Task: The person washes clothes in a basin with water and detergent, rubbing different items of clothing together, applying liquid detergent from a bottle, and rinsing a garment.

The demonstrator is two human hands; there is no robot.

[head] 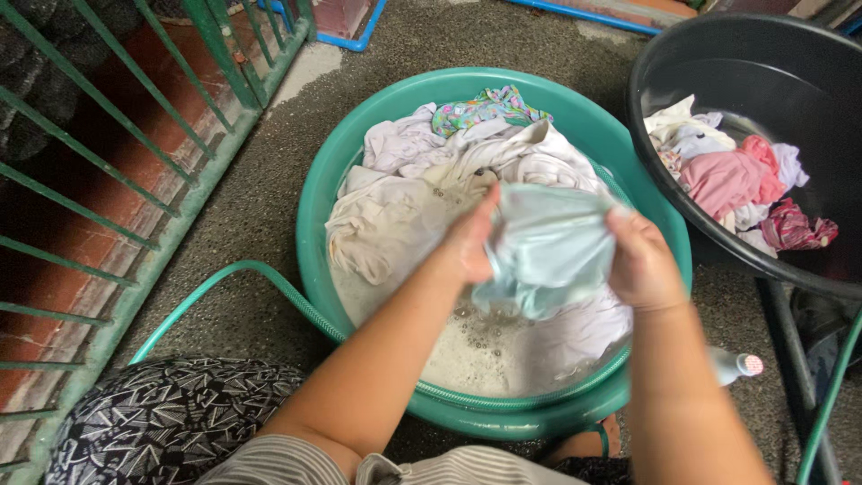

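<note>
Pale-green cloth: a wet, light mint garment [549,251] is being held bunched up over the middle of the green basin, hanging just above the suds.
Grip: both hands are clamped on it, knuckles turned toward each other, cloth stretching between them.
Left hand [469,242]: it is gripping the garment's 9 o'clock edge, thumb up.
Right hand [642,265]: it is gripping the 3 o'clock edge, fist closed around a fold.
Long axis: the cloth is running roughly 9 to 3 o'clock between the fists, with a loose tail drooping toward 6 o'clock.
Nearer hand: neither; both are touching the cloth, one at each end.
Green basin [316,193]: one, round, holding soapy water [480,350] and a heap of whitish laundry [404,202] at 10 to 12 o'clock of the held cloth; one floral piece [485,108] is lying at 12 o'clock.
Black tub [655,54]: one, at 2 o'clock, holding pink, white and red clothes [736,180].
Green hose [233,278]: one is curving in from 8 o'clock and lying along the basin's near rim.
Bottle [736,364]: one small bottle is lying at 4 o'clock on the floor, beyond the right forearm.
Green railing [135,144]: it is running along 9 to 11 o'clock.
Count: two hands, two tubs, one held garment.
</note>
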